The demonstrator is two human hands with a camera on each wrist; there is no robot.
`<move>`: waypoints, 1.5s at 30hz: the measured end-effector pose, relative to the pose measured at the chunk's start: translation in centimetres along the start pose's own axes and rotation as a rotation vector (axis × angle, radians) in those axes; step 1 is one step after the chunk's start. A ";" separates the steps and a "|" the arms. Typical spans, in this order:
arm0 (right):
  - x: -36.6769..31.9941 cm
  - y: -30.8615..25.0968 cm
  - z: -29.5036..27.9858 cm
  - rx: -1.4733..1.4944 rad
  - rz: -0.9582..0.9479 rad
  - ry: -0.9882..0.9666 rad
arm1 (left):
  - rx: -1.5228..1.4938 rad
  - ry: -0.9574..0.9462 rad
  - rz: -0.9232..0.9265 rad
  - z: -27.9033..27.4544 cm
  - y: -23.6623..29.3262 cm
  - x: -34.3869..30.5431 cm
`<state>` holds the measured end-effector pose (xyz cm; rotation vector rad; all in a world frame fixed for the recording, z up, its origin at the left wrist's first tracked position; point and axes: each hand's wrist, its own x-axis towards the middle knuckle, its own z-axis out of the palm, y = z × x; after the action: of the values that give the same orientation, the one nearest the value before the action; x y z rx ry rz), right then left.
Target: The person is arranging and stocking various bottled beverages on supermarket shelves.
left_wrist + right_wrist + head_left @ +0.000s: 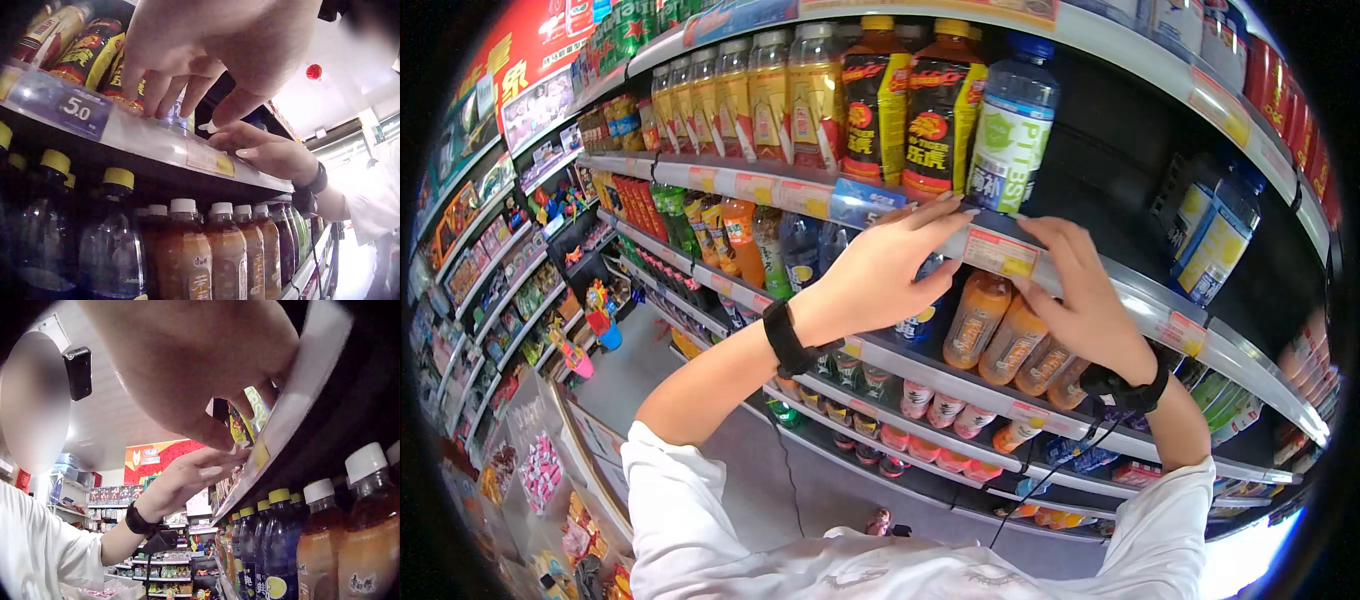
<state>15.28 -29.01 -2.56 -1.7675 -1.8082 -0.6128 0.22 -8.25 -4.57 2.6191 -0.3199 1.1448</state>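
Two hands meet at the tag (998, 252), which sits in the rail (800, 197) at the shelf's front edge. Your left hand (880, 275) lies with fingers nearly straight, tips on the rail just left of the tag, gripping nothing. Your right hand (1080, 300) rests loose-fingered on the rail at the tag's right edge. Treat the tag as light, thin and flexible, likely to crease; take it by one corner. Behind it stand bottles (940, 100).
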 end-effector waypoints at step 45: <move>9.9 2.7 -0.3 -0.003 0.282 0.490 | -1.004 0.066 -0.372 -0.3 2.6 6.5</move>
<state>18.00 -21.65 4.04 -1.6516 -1.2055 -0.8420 3.56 -11.24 0.88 1.6553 -0.2745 0.6703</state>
